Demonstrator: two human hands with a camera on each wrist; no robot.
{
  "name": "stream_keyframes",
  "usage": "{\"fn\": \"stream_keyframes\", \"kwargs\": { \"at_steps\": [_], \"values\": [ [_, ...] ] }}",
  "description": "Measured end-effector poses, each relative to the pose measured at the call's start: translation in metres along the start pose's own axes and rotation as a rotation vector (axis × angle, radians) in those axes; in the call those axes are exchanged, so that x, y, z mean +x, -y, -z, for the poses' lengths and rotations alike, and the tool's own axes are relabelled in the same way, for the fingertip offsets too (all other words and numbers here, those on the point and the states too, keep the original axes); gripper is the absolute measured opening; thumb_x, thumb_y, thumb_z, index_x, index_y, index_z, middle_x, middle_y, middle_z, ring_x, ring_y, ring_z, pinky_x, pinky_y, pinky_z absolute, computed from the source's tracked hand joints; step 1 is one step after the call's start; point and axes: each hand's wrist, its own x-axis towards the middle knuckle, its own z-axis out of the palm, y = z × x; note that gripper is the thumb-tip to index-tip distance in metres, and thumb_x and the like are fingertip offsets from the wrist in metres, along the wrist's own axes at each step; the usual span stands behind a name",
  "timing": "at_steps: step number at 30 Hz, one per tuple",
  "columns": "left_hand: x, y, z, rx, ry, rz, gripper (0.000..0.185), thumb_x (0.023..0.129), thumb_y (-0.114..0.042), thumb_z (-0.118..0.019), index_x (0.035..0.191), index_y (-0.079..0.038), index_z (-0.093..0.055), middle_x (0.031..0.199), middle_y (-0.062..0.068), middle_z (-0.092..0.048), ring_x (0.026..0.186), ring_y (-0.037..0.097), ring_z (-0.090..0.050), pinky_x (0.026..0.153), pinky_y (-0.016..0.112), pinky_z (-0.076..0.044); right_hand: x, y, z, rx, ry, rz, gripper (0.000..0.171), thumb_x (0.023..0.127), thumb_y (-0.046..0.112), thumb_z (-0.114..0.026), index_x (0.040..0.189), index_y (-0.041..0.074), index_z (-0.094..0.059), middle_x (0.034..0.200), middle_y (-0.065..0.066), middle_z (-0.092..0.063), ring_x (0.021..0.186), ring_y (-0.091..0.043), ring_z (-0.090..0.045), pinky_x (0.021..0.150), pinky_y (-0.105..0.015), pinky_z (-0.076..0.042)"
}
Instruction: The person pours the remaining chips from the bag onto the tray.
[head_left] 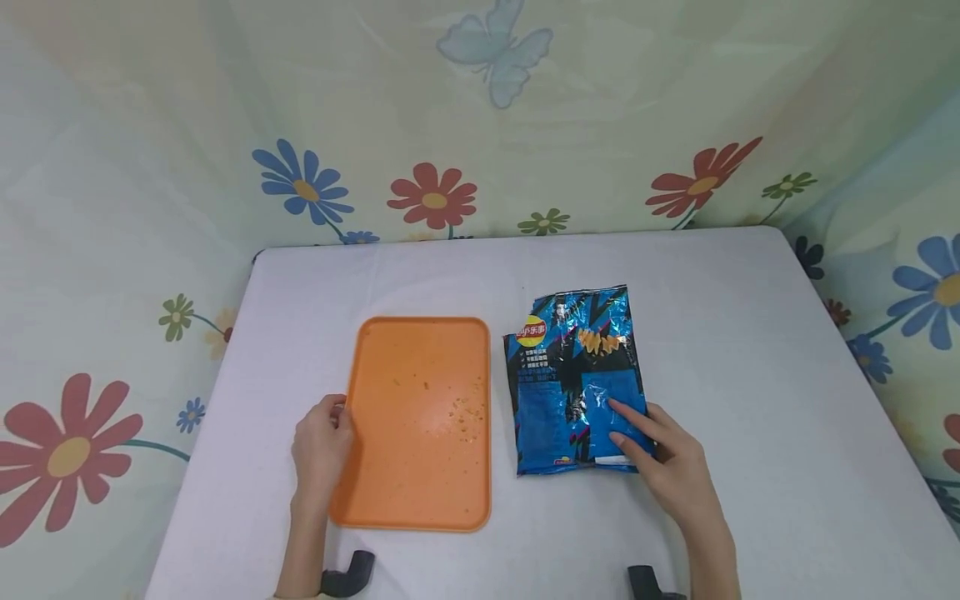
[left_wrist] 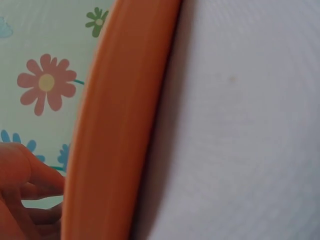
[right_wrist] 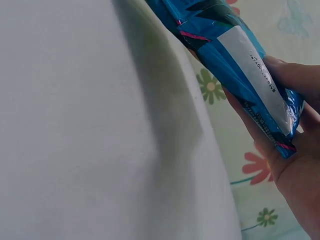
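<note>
One blue bag [head_left: 576,379] lies flat on the white counter [head_left: 750,350], just right of the orange tray [head_left: 420,421], its long axis running near to far; the right hand [head_left: 663,458] is the nearer one and pinches the bag's near right corner, thumb underneath. A round red and yellow logo sits at its far left corner, the print too small to read. The left hand [head_left: 321,446] curls round the tray's left rim.

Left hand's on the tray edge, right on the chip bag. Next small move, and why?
Probably lift the blue chip bag clear of the table. The right hand already pinches its lower right corner, fingers on top and beneath, while the left hand steadies the orange tray, which holds only crumbs.
</note>
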Motion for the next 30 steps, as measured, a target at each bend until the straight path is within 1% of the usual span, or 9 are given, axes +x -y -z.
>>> {"fn": "stream_keyframes", "kwargs": {
  "at_steps": [2,3,8,10,13,16,20,25,30],
  "values": [
    [0.001,-0.001,-0.001,0.001,0.005,-0.003,0.024,0.098,-0.004,-0.059,0.117,0.004,-0.070,0.097,0.020,-0.074,0.083,0.031,-0.070,0.065,0.043,-0.054,0.003,0.002,0.002,-0.011,-0.018,0.064,0.046,0.090,-0.001,-0.075,0.134,0.010,-0.069,0.128,-0.014,-0.066,0.086,0.000,-0.049,0.058,-0.018,-0.041],
    [0.001,-0.001,-0.001,0.001,0.007,-0.005,0.023,0.098,-0.004,-0.059,0.117,0.004,-0.070,0.097,0.020,-0.074,0.083,0.031,-0.070,0.066,0.043,-0.054,0.005,0.003,0.004,-0.015,-0.023,0.094,0.047,0.089,-0.004,-0.076,0.133,0.009,-0.070,0.126,-0.014,-0.066,0.085,0.002,-0.048,0.057,-0.019,-0.040],
    [0.003,-0.004,-0.004,0.004,0.009,-0.005,0.023,0.098,-0.005,-0.059,0.117,0.004,-0.070,0.096,0.019,-0.074,0.082,0.030,-0.070,0.066,0.042,-0.053,0.014,0.009,0.011,-0.032,-0.029,0.215,0.052,0.082,-0.012,-0.077,0.130,0.008,-0.071,0.122,-0.013,-0.068,0.089,0.002,-0.049,0.060,-0.014,-0.041],
    [0.003,-0.004,-0.004,0.005,0.009,-0.005,0.023,0.099,-0.006,-0.059,0.117,0.003,-0.070,0.096,0.019,-0.074,0.082,0.030,-0.069,0.066,0.041,-0.053,0.018,0.012,0.014,-0.035,-0.020,0.247,0.053,0.081,-0.013,-0.077,0.130,0.008,-0.072,0.123,-0.012,-0.069,0.092,0.004,-0.051,0.065,-0.009,-0.043],
    [0.003,-0.004,-0.003,0.005,0.012,-0.007,0.023,0.099,-0.005,-0.059,0.117,0.004,-0.070,0.096,0.020,-0.074,0.081,0.030,-0.070,0.065,0.041,-0.053,0.023,0.017,0.017,-0.050,-0.004,0.289,0.053,0.080,-0.013,-0.078,0.129,0.008,-0.072,0.123,-0.012,-0.069,0.093,0.003,-0.053,0.069,-0.007,-0.044],
    [0.002,-0.004,-0.003,0.004,0.013,-0.004,0.023,0.099,-0.005,-0.059,0.117,0.004,-0.070,0.097,0.020,-0.074,0.082,0.031,-0.070,0.064,0.041,-0.053,0.030,0.023,0.019,-0.075,0.007,0.339,0.053,0.079,-0.013,-0.080,0.127,0.008,-0.073,0.121,-0.011,-0.070,0.091,-0.001,-0.054,0.068,-0.007,-0.044],
    [0.001,-0.003,-0.001,0.004,0.016,0.006,0.024,0.099,-0.005,-0.058,0.118,0.004,-0.070,0.097,0.021,-0.074,0.082,0.031,-0.070,0.064,0.042,-0.053,0.038,0.031,0.020,-0.104,0.020,0.407,0.054,0.076,-0.012,-0.082,0.125,0.009,-0.074,0.119,-0.009,-0.071,0.094,-0.007,-0.061,0.072,-0.005,-0.046],
    [-0.001,-0.002,0.000,0.007,0.010,0.023,0.024,0.099,-0.005,-0.058,0.118,0.004,-0.070,0.097,0.020,-0.074,0.082,0.032,-0.071,0.064,0.043,-0.053,0.048,0.040,0.021,-0.102,0.056,0.497,0.055,0.075,-0.011,-0.083,0.125,0.010,-0.074,0.119,-0.008,-0.071,0.089,-0.011,-0.063,0.066,-0.008,-0.045],
    [-0.001,-0.001,0.000,0.003,0.008,0.012,0.024,0.098,-0.004,-0.058,0.118,0.004,-0.069,0.097,0.021,-0.074,0.080,0.031,-0.071,0.062,0.040,-0.053,0.053,0.048,0.022,-0.106,0.072,0.553,0.057,0.073,-0.014,-0.083,0.125,0.010,-0.074,0.117,-0.007,-0.072,0.084,-0.012,-0.064,0.065,-0.010,-0.045]
  ]
}}
